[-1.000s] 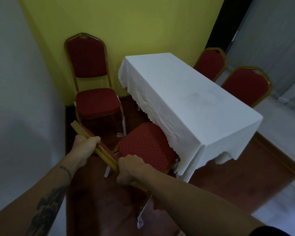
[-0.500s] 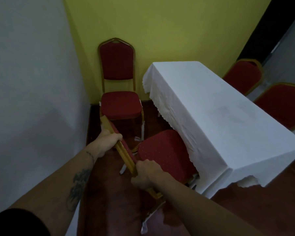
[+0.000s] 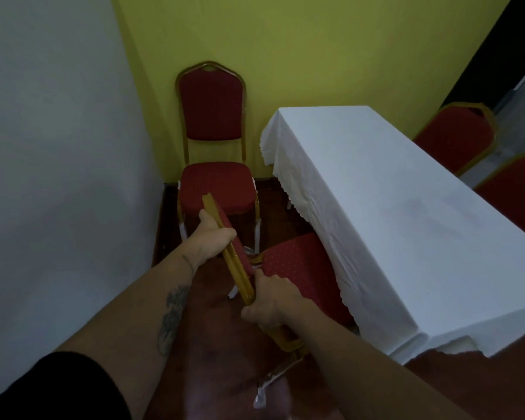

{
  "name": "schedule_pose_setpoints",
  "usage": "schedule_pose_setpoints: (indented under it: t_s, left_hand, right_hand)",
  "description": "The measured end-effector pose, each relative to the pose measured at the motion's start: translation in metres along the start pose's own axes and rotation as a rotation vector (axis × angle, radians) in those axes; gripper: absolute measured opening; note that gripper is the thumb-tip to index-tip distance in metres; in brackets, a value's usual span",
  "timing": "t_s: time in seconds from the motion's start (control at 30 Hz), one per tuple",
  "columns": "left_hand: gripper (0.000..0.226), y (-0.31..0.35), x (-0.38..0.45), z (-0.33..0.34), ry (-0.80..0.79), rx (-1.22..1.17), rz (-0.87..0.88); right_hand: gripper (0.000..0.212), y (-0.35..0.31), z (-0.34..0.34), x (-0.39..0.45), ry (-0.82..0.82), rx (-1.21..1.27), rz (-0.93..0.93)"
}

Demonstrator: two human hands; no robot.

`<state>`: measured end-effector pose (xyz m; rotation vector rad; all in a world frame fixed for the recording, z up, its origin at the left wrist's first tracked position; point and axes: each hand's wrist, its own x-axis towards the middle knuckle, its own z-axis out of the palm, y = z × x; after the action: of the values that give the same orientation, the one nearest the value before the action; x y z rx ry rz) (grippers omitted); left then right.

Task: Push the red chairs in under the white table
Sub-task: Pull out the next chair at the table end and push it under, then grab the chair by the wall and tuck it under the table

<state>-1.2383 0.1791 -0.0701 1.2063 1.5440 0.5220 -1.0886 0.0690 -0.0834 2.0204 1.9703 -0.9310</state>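
A red chair with a gold frame (image 3: pixel 297 268) stands right in front of me, its dotted seat partly under the hanging cloth of the white table (image 3: pixel 406 213). My left hand (image 3: pixel 212 237) grips the top of its gold backrest at the far end. My right hand (image 3: pixel 270 301) grips the same backrest at the near end. A second red chair (image 3: pixel 215 183) stands in the corner against the yellow wall, apart from the table. Two more red chairs (image 3: pixel 458 137) (image 3: pixel 522 192) show on the table's far side at the right.
A grey-white wall (image 3: pixel 58 177) runs close along the left, and a yellow wall (image 3: pixel 315 50) closes the back. The floor (image 3: pixel 212 359) is dark red-brown wood. A dark doorway and pale curtain lie at the top right.
The view has swung left and closer to the corner. The held chair's seat sits slightly further under the tablecloth; both hands keep their grip on the backrest.
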Motion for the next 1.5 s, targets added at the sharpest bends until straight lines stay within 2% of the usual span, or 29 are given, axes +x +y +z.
schedule_pose_setpoints:
  t_s: [0.2,0.4,0.67,0.83,0.9,0.97,1.03,1.1,1.27,1.4,1.5]
  left_hand:
    - [0.095,0.039,0.037,0.022,-0.013,0.049,-0.012]
    - [0.100,0.058,0.061,0.023,-0.040,0.084,-0.089]
    - [0.097,0.070,0.085,0.030,-0.014,0.032,-0.042]
    - [0.102,0.082,0.099,0.026,-0.080,0.079,-0.018]
    - [0.097,0.081,0.102,0.016,-0.143,0.055,-0.012]
    - [0.079,0.078,0.103,0.001,-0.224,0.035,0.009]
    - [0.059,0.072,0.104,-0.019,-0.279,0.096,0.038]
    - [0.053,0.066,0.108,-0.041,-0.292,0.168,0.067]
    - [0.051,0.058,0.121,-0.106,-0.207,0.275,0.131]
    - [0.051,0.059,0.133,-0.155,-0.131,0.267,0.168]
    - [0.049,0.064,0.146,-0.189,-0.080,0.261,0.187]
  right_hand:
    - [0.102,0.027,-0.028,0.026,0.003,0.055,0.019]
    - [0.108,0.029,-0.044,0.047,-0.042,0.044,-0.015]
    - [0.109,0.041,-0.050,0.072,-0.049,0.154,-0.040]
    - [0.108,0.031,-0.059,0.087,0.000,0.176,0.050]
    - [0.099,0.023,-0.058,0.090,0.046,0.200,0.089]
    - [0.093,0.015,-0.060,0.089,0.049,0.238,0.138]
    - [0.095,0.008,-0.065,0.089,0.056,0.243,0.155]
    - [0.092,-0.004,-0.077,0.095,0.124,0.279,0.148]
    - [0.062,-0.055,-0.121,0.126,0.304,0.327,0.089]
    - [0.076,-0.087,-0.156,0.152,0.339,0.259,0.048]
    - [0.074,-0.108,-0.179,0.173,0.347,0.249,0.041]
